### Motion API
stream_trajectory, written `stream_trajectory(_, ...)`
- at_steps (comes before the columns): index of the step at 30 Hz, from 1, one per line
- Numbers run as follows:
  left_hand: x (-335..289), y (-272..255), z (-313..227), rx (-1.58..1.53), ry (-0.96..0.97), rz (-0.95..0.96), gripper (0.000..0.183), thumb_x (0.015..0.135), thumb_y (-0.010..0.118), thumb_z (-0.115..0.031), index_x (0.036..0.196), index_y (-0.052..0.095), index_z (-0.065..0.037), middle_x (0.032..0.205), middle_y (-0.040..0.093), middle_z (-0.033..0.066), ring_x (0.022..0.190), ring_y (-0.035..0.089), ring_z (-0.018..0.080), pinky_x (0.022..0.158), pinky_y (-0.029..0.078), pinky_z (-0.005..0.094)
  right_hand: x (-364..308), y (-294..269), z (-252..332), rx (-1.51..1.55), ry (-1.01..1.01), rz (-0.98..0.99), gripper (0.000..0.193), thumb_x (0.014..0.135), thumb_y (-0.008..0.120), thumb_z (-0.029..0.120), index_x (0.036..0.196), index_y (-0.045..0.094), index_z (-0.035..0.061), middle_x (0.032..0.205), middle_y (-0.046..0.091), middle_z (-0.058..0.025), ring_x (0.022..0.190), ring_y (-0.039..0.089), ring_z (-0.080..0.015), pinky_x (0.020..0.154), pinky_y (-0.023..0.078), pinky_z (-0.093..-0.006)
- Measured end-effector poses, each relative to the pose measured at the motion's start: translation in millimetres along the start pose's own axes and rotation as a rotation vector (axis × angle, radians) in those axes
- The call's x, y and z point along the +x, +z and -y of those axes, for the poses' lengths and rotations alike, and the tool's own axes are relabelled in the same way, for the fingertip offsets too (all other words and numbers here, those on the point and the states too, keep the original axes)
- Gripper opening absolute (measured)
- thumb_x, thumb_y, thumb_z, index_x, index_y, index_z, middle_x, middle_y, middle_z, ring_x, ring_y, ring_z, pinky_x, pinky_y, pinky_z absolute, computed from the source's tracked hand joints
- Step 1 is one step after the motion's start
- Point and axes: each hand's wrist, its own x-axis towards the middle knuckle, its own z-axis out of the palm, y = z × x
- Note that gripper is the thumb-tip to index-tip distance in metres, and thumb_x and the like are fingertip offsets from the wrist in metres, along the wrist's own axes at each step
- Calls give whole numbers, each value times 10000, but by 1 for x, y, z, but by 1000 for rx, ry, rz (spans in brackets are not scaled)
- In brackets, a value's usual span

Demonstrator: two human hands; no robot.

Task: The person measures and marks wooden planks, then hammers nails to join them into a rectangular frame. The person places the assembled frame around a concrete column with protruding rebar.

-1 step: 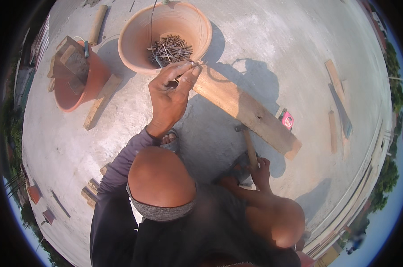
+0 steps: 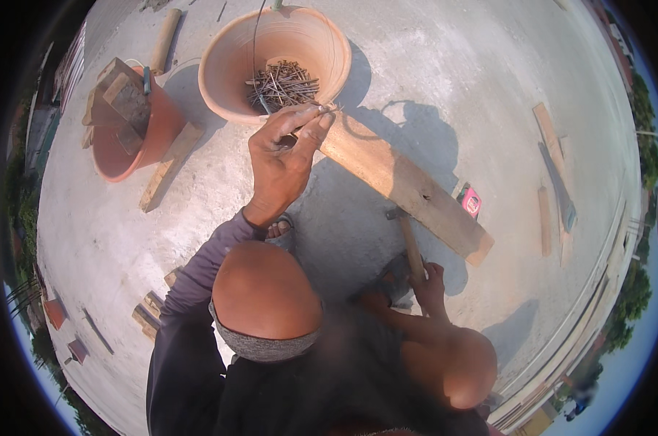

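Orange offcut bucket (image 2: 163, 123) noted at far left, standing on a grey concrete floor (image 2: 532, 73); wood offcuts (image 2: 118, 94) are piled in it, some projecting above the rim. Just beside its right side, a wooden batten (image 2: 170, 167) is laid slantwise. Nearer the body, short wood pieces (image 2: 147, 312) are seen on the floor. To the right, a second, paler nail bucket (image 2: 329, 51) is observed from above, with loose nails (image 2: 287, 83) heaped at its bottom and a thin wire handle raised across its mouth.

Just below this bucket, the left hand (image 2: 285, 156) is held with thumb and fingertips pinched together at the splintered upper end of a plank (image 2: 405, 182); what is pinched cannot be told. From there the plank is slanted down to the right. Beside its near edge, the head of a hammer (image 2: 414, 251) is seen; its wooden handle is gripped by the right hand (image 2: 430, 291). Beyond the plank, a pink tape measure (image 2: 471, 202) is positioned. At far right, narrow wood strips (image 2: 545, 221) and a dark, blade-shaped piece (image 2: 558, 185) are found lying close together.
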Motion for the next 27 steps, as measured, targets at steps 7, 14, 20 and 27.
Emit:
stream_trajectory(7, 1, -1, 0, -16, 44, 9, 179, 924, 789, -102, 1058, 782, 16, 1074, 749, 145, 1009, 678, 195, 850, 564, 319, -4, -96, 27, -697, -545, 264, 348, 814, 833, 282, 1048, 709, 56, 899, 679, -119, 763, 710, -345, 687, 578, -436)
stream_trajectory(14, 3, -3, 8, 63, 87, 14, 191, 952, 773, -177, 1069, 782, -26, 1090, 751, 110, 924, 708, 143, 711, 562, 262, -47, -142, 107, -576, -771, 401, 299, 812, 836, 227, 1045, 718, 82, 861, 717, -115, 694, 710, -383, 620, 576, -440)
stream_trajectory(20, 3, -4, 6, 86, 88, 17, 194, 940, 756, -150, 1066, 790, -7, 1059, 762, 123, 966, 696, 205, 847, 542, 331, -39, -188, 188, -91, -945, -9, 384, 822, 858, 161, 1116, 670, 0, 903, 740, -116, 738, 711, -212, 653, 550, -322)
stream_trajectory(27, 2, -3, 2, 36, 9, 11, 199, 932, 749, -134, 1070, 791, 4, 1042, 753, 145, 970, 691, 235, 864, 539, 356, -2, -223, 275, 84, -846, -107, 482, 832, 819, 84, 1266, 626, 3, 971, 734, -139, 840, 738, -216, 727, 576, -310)
